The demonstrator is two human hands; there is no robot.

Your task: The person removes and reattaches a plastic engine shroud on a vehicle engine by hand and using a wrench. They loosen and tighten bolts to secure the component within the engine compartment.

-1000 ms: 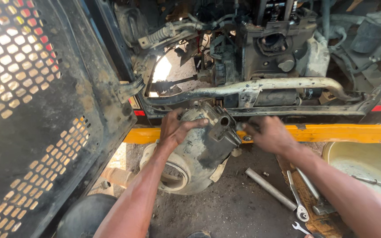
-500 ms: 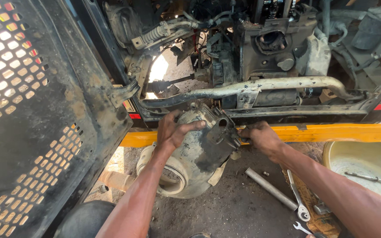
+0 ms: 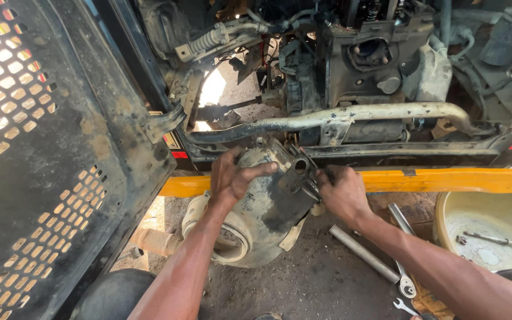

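left hand (image 3: 232, 178) fingers are spread and pressed flat on the upper left face of the grey housing (image 3: 268, 207). right hand (image 3: 340, 192) fingers are curled around the dark block (image 3: 303, 178) at the housing's upper right end; whether they pinch a small part there cannot be told. the housing lies between the two hands, just below the rusted crossbar (image 3: 339, 115), in front of the yellow beam (image 3: 445, 179). its long axis runs from the ring flange (image 3: 220, 234) at near left up to the block at far right. both hands touch it. a steel tube (image 3: 362, 253) and wrenches (image 3: 404, 278) lie on the ground, near right.
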